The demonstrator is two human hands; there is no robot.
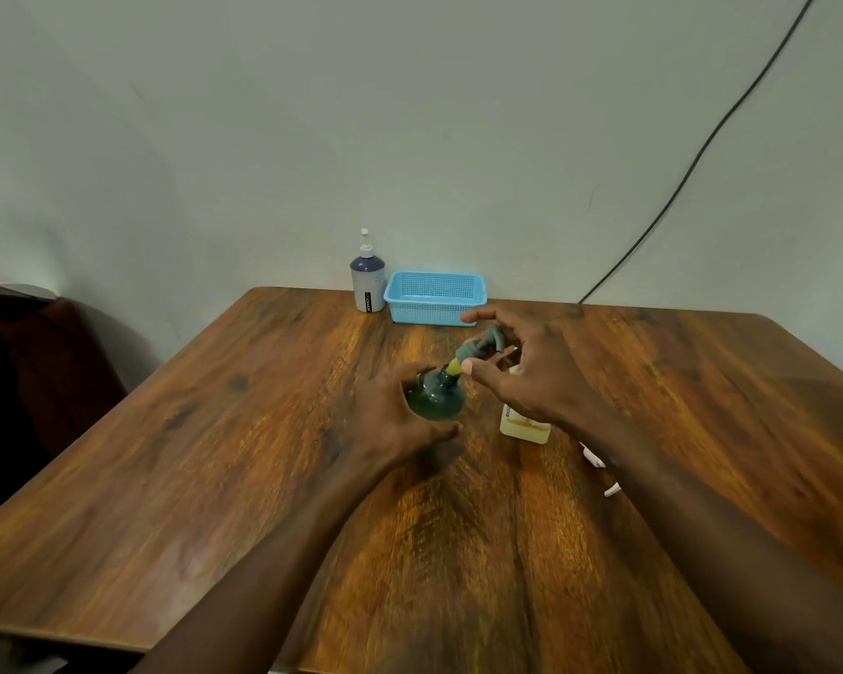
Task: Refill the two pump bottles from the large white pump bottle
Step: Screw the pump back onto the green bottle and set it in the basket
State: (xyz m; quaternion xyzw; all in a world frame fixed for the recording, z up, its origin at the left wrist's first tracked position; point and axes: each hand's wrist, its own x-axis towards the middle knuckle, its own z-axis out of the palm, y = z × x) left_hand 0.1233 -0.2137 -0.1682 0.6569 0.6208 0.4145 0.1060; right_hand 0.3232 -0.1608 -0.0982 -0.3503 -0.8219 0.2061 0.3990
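Green bottle [436,396], round and likely slick, sits gripped in our left hand [390,420] while our right hand [521,372] holds its tilted pump [478,347].

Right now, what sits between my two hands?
The green pump bottle, gripped by your left hand; your right hand holds its pump head. Head view.

A plain pale grey-green wall [215,114] backs a wooden table [166,479] with bold brown grain. 1 black cable [702,152] slants down the wall from the upper right to the table's far edge. Dark furniture [30,372] stands at left.
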